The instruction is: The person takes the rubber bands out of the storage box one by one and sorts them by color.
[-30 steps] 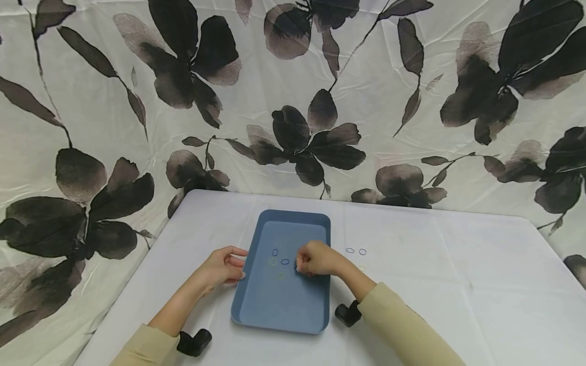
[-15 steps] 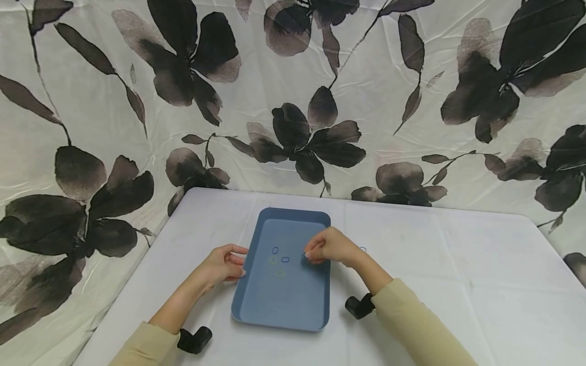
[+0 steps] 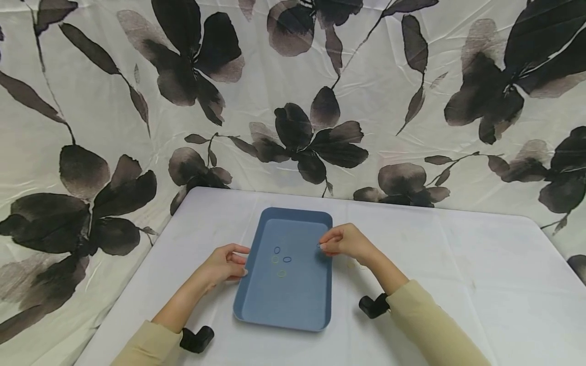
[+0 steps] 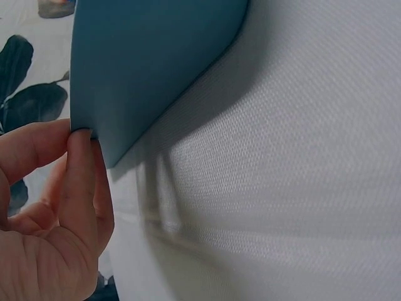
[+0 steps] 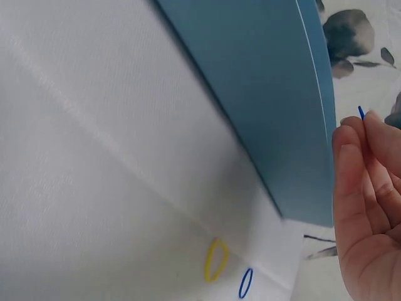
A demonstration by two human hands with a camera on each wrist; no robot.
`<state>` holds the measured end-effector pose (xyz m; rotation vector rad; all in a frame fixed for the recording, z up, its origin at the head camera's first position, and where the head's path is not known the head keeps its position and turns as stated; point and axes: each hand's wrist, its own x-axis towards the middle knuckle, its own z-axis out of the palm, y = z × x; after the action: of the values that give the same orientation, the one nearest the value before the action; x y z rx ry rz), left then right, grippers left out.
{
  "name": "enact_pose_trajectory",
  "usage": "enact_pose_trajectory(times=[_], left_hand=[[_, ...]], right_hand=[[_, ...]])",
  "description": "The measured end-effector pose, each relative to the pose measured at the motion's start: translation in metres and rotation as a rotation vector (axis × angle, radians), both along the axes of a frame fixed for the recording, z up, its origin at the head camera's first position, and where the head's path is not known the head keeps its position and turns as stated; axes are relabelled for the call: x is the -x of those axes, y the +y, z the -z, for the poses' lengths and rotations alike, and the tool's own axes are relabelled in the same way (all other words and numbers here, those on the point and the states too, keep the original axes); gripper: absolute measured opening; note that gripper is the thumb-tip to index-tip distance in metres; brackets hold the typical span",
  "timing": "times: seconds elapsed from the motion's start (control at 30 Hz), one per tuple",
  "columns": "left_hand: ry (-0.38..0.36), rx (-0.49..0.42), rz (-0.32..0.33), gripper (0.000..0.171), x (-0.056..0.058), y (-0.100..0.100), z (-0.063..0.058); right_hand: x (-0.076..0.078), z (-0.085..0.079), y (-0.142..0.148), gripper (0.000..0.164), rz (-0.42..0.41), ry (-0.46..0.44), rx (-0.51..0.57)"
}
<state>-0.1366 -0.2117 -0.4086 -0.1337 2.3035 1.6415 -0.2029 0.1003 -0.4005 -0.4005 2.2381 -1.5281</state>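
My left hand (image 3: 223, 264) pinches the left rim of a blue tray (image 3: 284, 310) between thumb and fingers, as the left wrist view also shows. My right hand (image 3: 348, 241) is over the tray's right rim and pinches a small blue rubber band (image 5: 361, 113) between thumb and fingertip. Inside the tray lie a blue rubber band (image 3: 274, 250) and another blue band (image 3: 283, 260). A yellow rubber band (image 3: 272, 260) and a second yellow band (image 3: 278, 274) lie near them.
To the right of the tray, a yellow band (image 5: 208, 266) and a blue band (image 5: 241, 288) lie on the white table (image 3: 435, 264). Black wrist-worn devices (image 3: 197, 339) sit at both sleeves. A floral cloth (image 3: 293, 71) hangs behind the table.
My right hand has moved from low over the tray's middle right to its right rim, the blue rubber band now showing at its fingertips. My left hand stays on the tray.
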Motion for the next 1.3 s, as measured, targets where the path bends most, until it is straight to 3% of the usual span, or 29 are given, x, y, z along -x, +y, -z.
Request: enact_pose_trajectory(times=[0.87,1.3], left_hand=[[-0.002,0.007,0.003,0.052,-0.001,0.000,0.000],[-0.008,0.006,-0.003,0.052,0.000,0.001,-0.001]], right_hand=[[0.001,0.001,0.034,0.021,0.028,-0.020,0.002],[0.006,0.002,0.054,0.021,0.092,-0.041,-0.019]])
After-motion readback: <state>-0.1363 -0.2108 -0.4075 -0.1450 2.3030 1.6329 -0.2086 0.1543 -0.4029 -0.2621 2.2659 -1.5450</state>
